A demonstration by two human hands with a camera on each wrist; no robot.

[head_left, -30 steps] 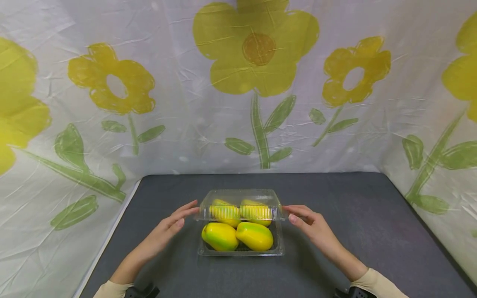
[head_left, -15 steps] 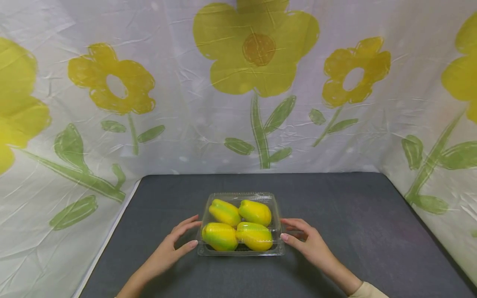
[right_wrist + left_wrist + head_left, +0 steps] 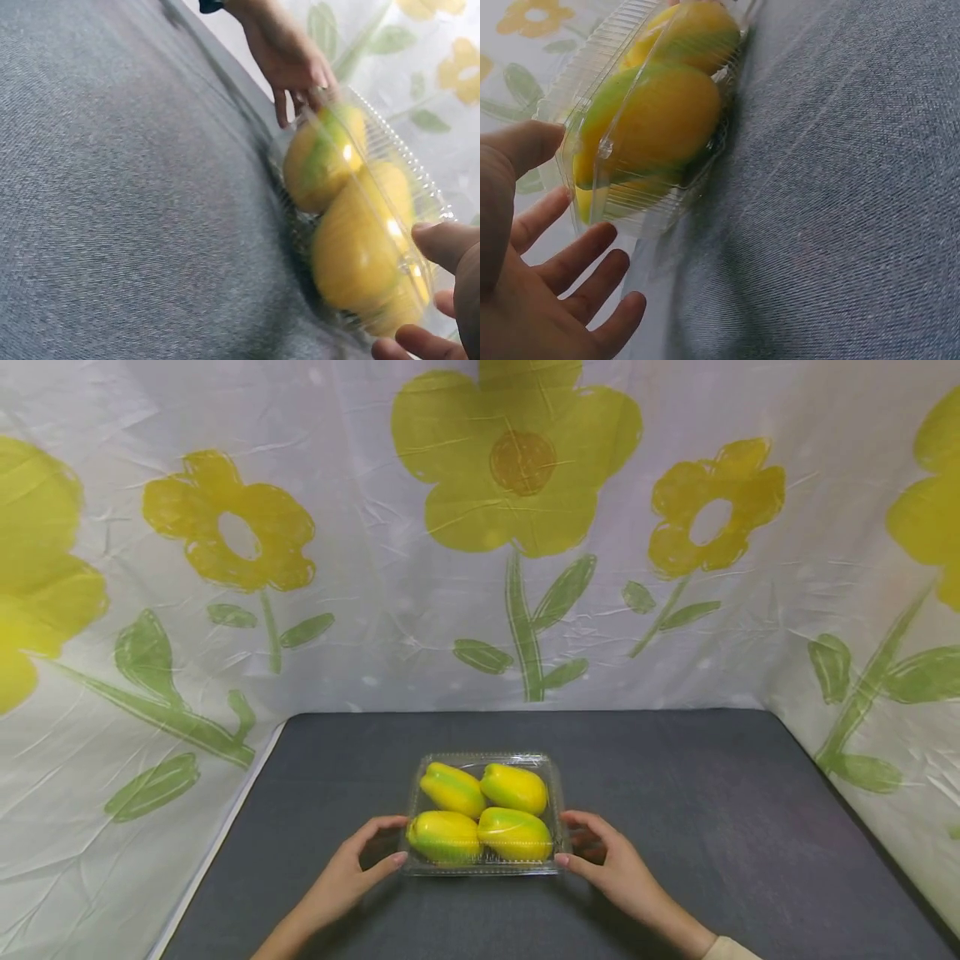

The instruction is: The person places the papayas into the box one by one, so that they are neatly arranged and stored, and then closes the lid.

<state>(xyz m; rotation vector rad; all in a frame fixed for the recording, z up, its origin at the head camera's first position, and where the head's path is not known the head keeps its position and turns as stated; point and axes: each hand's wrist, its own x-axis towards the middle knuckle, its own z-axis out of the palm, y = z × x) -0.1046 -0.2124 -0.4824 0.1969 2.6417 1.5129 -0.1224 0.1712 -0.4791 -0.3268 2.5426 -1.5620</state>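
A clear plastic clamshell box (image 3: 480,871) sits on the dark table with its hinged lid (image 3: 487,757) lowered over the base. Whether the lid has snapped in is too small to tell. Inside lie several yellow-green mangoes (image 3: 513,833). At the box's left side is my left hand (image 3: 347,870); its thumb and index fingertips touch the lid edge, and the other fingers (image 3: 592,289) are spread apart in the left wrist view. My right hand (image 3: 621,870) touches the opposite side near the front corner, thumb (image 3: 442,241) against the lid, fingers loosely extended.
A dark grey cloth covers the table (image 3: 675,793). White fabric walls (image 3: 375,635) printed with yellow flowers stand at the back and along both sides.
The lid has come down toward me from half raised to lying over the mangoes. Both hands have moved with it, down the box's sides toward the front corners.
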